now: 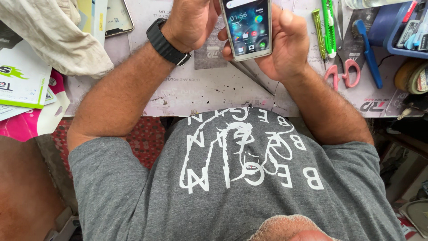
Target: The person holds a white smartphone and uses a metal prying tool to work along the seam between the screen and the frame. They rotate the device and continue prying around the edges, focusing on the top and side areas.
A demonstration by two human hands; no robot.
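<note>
Grey shirt (232,178) nearest; scissors (343,67), green cutter (329,27) beside phone (248,27)

Glossy glass phone screen (248,27)

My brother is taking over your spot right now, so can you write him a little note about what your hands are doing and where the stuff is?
Left hand: at the top left edge of the smartphone, touching it; black watch on that wrist.
Right hand: cradles the phone from below and the right side.
Phone: held above the worktable, screen lit, showing app icons.
Nearby on the right: pink-handled scissors, green utility knife, blue brush.
Done: the phone is on and in hand.
Left: no tool picked up yet; the phone's casing looks closed.
</note>
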